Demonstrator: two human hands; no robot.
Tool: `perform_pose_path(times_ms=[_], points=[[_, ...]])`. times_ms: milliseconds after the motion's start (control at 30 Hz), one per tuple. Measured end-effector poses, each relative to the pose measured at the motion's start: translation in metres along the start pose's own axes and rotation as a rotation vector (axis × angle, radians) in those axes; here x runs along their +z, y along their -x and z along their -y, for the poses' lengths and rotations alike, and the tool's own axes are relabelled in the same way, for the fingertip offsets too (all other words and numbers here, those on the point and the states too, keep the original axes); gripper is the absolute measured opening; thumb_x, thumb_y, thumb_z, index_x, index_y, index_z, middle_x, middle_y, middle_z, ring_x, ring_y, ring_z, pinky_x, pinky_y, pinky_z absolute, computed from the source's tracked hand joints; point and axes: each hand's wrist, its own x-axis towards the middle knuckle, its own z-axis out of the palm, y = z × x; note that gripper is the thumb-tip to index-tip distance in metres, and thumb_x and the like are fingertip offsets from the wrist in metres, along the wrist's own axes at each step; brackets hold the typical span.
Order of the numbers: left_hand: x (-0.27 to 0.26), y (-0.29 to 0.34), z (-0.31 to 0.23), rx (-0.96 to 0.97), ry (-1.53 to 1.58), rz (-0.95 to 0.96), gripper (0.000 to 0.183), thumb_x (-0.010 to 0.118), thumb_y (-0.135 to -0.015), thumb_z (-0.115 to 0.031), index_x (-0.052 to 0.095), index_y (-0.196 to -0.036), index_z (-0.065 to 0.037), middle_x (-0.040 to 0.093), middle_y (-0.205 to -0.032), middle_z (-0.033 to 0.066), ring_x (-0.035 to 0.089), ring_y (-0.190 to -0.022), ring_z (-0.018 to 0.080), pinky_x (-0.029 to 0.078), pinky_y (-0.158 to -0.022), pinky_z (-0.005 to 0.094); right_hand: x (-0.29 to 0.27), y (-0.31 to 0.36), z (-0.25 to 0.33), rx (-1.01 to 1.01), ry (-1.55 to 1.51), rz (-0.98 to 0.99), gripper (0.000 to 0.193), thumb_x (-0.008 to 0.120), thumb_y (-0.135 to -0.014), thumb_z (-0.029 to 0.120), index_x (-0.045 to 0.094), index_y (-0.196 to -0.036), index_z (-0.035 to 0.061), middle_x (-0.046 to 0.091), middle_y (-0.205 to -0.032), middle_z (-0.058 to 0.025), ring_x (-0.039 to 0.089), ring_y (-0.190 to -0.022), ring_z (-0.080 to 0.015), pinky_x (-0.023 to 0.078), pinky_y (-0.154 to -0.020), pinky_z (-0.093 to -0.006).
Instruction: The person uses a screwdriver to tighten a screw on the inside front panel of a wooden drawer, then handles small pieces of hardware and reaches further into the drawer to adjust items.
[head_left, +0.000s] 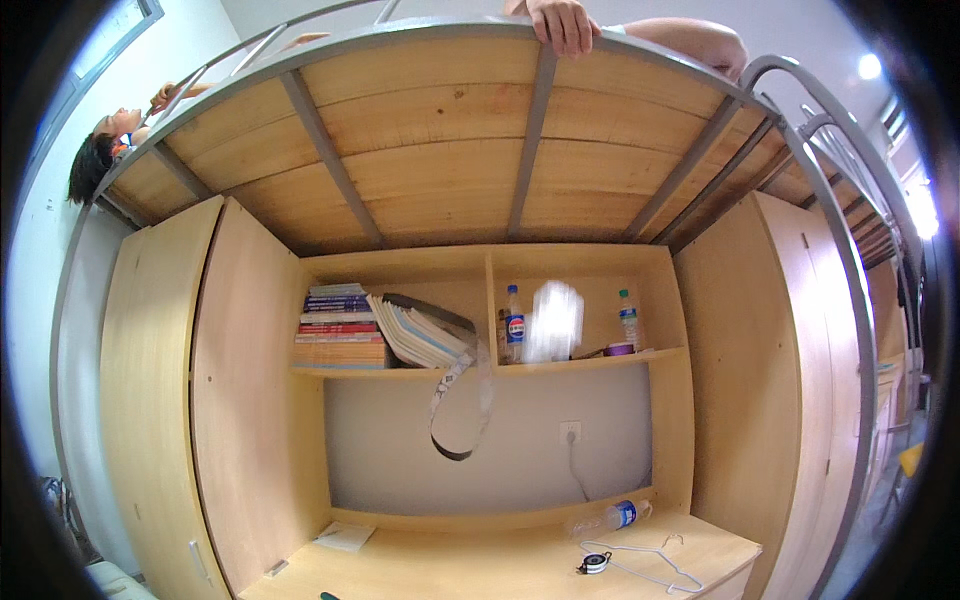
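Neither of my hands shows in the head view. Below the raised bunk is a desk (440,560) of pale wood. On its right part lie a clear plastic bottle (612,517) on its side, a white wire hanger (655,562) and a small round black-and-white case (594,563). A sheet of paper (345,536) lies at the desk's back left. Above, a two-part shelf (400,373) holds a stack of books (340,325), leaning papers (415,335) and a patterned strap (440,405) that hangs in a loop over the edge.
Upright bottles (514,325) and a purple roll (619,349) stand beside a blurred white patch. Wooden cabinets (245,400) flank the desk. Someone lies on the bunk overhead; a hand (566,25) curls over its grey metal rail (430,32). A curved frame (860,300) borders the right.
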Motion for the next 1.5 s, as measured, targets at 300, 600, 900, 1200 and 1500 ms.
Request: perform_pose_path(times_ms=[300, 600, 900, 1200, 1500], points=[[0.005, 0.049, -0.025, 0.131, 0.037, 0.025, 0.032, 0.052, -0.092, -0.032, 0.066, -0.103, -0.004, 0.068, -0.104, 0.0172, 0.065, -0.094, 0.0273, 0.049, -0.084, 0.0393, 0.002, 0.134, -0.067, 0.294, 0.013, -0.054, 0.024, 0.069, -0.091, 0.024, 0.067, -0.099, 0.0016, 0.066, -0.084, -0.004, 0.062, -0.075, -0.0096, 0.053, -0.067, -0.0295], [-0.032, 0.069, -0.028, 0.065, 0.109, -0.104, 0.035, 0.044, -0.097, -0.033, 0.061, -0.107, -0.005, 0.066, -0.103, 0.0212, 0.063, -0.097, 0.0383, 0.048, -0.086, 0.0434, 0.022, 0.193, -0.03, 0.68, 0.03, -0.143, 0.025, 0.067, -0.093, 0.021, 0.067, -0.082, -0.0019, 0.062, -0.062, -0.0025, 0.057, -0.057, -0.0076, 0.046, -0.053, -0.0239], [-0.004, 0.077, -0.041, 0.018, 0.101, -0.123, 0.032, 0.044, -0.094, -0.029, 0.061, -0.101, -0.003, 0.067, -0.095, 0.0231, 0.064, -0.088, 0.0412, 0.048, -0.079, 0.0479, -0.001, 0.193, -0.015, 0.782, 0.193, 0.116, 0.007, 0.06, -0.088, 0.0, 0.063, -0.093, -0.0035, 0.063, -0.071, -0.0052, 0.062, -0.063, -0.0116, 0.051, -0.055, -0.028], [-0.005, 0.077, -0.04, -0.003, 0.197, -0.096, 0.034, 0.044, -0.095, -0.027, 0.064, -0.094, 0.001, 0.067, -0.091, 0.0248, 0.065, -0.085, 0.0423, 0.05, -0.078, 0.0483, -0.001, 0.178, -0.005, 0.732, 0.346, 0.245, 0.007, 0.06, -0.091, 0.003, 0.061, -0.095, -0.0023, 0.064, -0.077, -0.0058, 0.064, -0.069, -0.0142, 0.052, -0.061, -0.0286], [0.0, 0.075, -0.038, -0.048, 0.204, -0.143, 0.032, 0.045, -0.096, -0.026, 0.063, -0.096, 0.0, 0.066, -0.085, 0.0261, 0.065, -0.079, 0.0431, 0.049, -0.075, 0.0505, 0.002, 0.186, -0.008, 0.659, 0.299, 0.148, 0.004, 0.06, -0.089, -0.003, 0.062, -0.094, -0.002, 0.065, -0.078, -0.006, 0.063, -0.072, -0.0151, 0.052, -0.063, -0.0295]])
